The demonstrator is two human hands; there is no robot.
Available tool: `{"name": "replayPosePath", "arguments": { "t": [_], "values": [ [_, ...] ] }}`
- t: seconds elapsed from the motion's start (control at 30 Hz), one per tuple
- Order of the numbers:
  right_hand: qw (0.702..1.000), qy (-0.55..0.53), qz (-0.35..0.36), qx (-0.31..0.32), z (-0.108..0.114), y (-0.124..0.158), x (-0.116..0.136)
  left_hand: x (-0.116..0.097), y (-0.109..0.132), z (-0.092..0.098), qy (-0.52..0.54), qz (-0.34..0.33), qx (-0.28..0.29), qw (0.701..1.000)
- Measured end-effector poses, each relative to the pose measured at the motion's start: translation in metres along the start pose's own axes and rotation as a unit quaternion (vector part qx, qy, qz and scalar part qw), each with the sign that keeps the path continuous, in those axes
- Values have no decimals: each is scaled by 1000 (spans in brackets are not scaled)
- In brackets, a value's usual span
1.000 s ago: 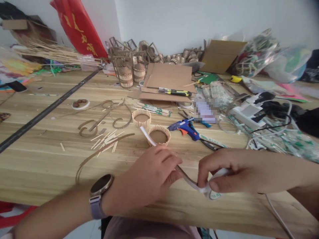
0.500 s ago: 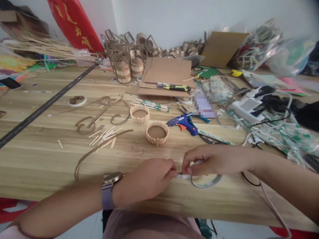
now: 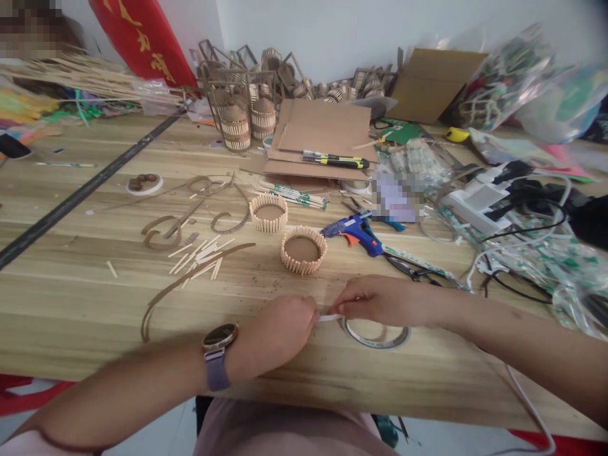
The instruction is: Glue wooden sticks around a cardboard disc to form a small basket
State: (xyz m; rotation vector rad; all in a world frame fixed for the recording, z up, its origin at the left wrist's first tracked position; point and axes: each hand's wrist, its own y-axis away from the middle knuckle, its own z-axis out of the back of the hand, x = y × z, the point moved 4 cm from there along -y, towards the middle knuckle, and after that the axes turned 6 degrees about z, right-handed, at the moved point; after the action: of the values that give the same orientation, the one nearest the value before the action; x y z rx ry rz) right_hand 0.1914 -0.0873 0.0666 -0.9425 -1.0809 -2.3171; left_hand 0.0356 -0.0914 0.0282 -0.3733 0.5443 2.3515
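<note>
Between my two hands stretches a short white strip of tape (image 3: 329,317). My left hand (image 3: 280,329), with a watch on its wrist, is closed on the strip's left end. My right hand (image 3: 380,301) pinches the strip at its right end, just above a thin tape roll (image 3: 377,344) with green print. The fingers hide where strip and roll meet. Beyond the hands stand two round rings of small wooden sticks, a nearer one (image 3: 304,258) and a farther one (image 3: 268,218), each with a brown base.
A blue glue gun (image 3: 356,233) lies right of the rings, near pliers (image 3: 389,221). Loose sticks (image 3: 204,256) and curved brown strips (image 3: 190,277) lie left. Behind are cardboard sheets (image 3: 323,130) with cutters (image 3: 335,159) and stick lanterns (image 3: 236,134). A power strip (image 3: 479,202) and cables occupy the right.
Both hands have shifted slightly left and up in the view, with the white strip and tape roll. My right fingers sit closer together. The camera view has tilted slightly.
</note>
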Motion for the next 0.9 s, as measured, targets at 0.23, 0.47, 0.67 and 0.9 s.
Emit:
{"name": "replayPosePath", "arguments": {
  "t": [0.23, 0.47, 0.67, 0.9],
  "values": [
    [998, 31, -57, 1, -2, 1, -11, 5, 3, -4, -18, 2, -7, 1000],
    [995, 49, -82, 22, -4, -4, -22, 4, 4, 0, -8, 17, 6, 1000],
    [995, 69, -72, -1, -5, -6, -26, 6, 6, 4, 32, 51, 13, 998],
    [996, -31, -87, 9, -5, -6, -29, 8, 8, 1, 36, 54, 18, 998]
  ]
}}
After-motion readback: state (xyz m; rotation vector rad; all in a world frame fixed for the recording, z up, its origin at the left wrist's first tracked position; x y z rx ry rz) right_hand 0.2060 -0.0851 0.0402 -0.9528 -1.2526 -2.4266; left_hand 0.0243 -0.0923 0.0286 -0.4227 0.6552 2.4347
